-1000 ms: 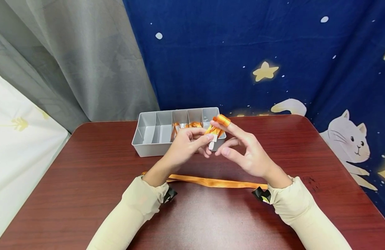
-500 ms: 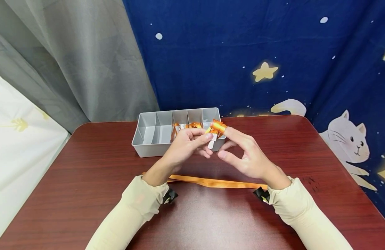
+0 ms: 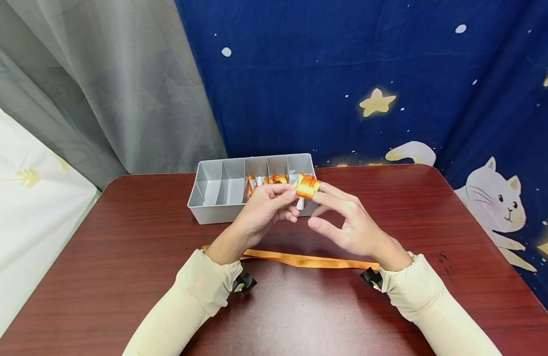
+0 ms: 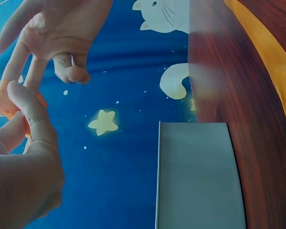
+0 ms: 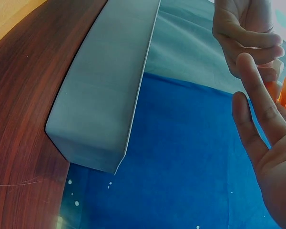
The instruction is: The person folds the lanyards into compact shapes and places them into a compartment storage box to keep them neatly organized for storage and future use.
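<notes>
Pinching the orange ribbon between thumb and forefinger, the left hand was raised above the wooden table, just in front of the gray divided tray. The ribbon sat coiled in several turns around the extended fingertips of the right hand, so the wound part lay on the right fingers, directly against the left hand's pinch. The right hand's fingers were held straight and slightly spread, with its thumb stuck out below and apart from the coil. A white tab hung just under the coil, between the two hands. The ribbon's loose length lay flat on the table, stretched across between the two wrists. More orange ribbon lay in the tray's right-hand compartments, behind the hands.
</notes>
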`<state>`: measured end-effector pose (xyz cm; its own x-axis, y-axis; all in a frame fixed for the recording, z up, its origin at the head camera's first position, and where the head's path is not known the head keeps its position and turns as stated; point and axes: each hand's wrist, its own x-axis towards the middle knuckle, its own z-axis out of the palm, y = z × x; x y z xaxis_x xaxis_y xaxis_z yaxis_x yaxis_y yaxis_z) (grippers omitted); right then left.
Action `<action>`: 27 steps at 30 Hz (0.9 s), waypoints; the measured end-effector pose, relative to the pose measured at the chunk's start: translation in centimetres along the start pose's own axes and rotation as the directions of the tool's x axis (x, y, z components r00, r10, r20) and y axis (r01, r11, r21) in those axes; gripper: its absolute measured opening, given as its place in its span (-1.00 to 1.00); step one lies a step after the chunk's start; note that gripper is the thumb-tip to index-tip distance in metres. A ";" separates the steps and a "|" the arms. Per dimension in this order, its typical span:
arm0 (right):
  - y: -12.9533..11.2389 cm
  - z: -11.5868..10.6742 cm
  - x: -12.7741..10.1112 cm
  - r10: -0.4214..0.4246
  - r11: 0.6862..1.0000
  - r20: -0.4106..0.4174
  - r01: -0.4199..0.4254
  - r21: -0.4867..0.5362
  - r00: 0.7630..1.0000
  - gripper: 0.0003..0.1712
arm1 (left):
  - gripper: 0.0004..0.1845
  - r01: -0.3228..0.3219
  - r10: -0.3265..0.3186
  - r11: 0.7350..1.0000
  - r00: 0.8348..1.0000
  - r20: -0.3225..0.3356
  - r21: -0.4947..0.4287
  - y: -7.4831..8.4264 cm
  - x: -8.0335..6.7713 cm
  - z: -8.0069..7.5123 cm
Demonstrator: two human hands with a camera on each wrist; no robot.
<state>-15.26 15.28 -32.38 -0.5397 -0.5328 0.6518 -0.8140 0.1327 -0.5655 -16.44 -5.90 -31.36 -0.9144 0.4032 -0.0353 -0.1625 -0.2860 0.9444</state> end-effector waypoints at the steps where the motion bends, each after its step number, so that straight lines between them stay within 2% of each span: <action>1: 0.0 0.0 0.0 0.004 1.000 0.003 -0.004 0.001 1.000 -0.50 | -0.82 0.004 -0.004 1.000 1.000 -0.001 -0.006 0.0 0.0 0.0; 12: 0.1 0.0 -0.3 -0.016 0.999 0.007 0.016 -0.042 1.000 -0.57 | -0.69 0.046 -0.045 0.999 0.998 0.048 -0.010 0.0 0.0 -0.1; 27: 0.4 -0.1 -0.3 -0.060 0.992 -0.003 0.059 -0.108 0.998 -0.63 | -0.78 0.082 -0.079 0.996 0.994 0.071 -0.030 0.2 0.0 -0.2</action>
<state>-15.41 15.58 -32.76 -0.4905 -0.5375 0.6859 -0.8630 0.1906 -0.4678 -16.53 -6.20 -31.23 -0.8699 0.4856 -0.0868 -0.2477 -0.2778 0.9281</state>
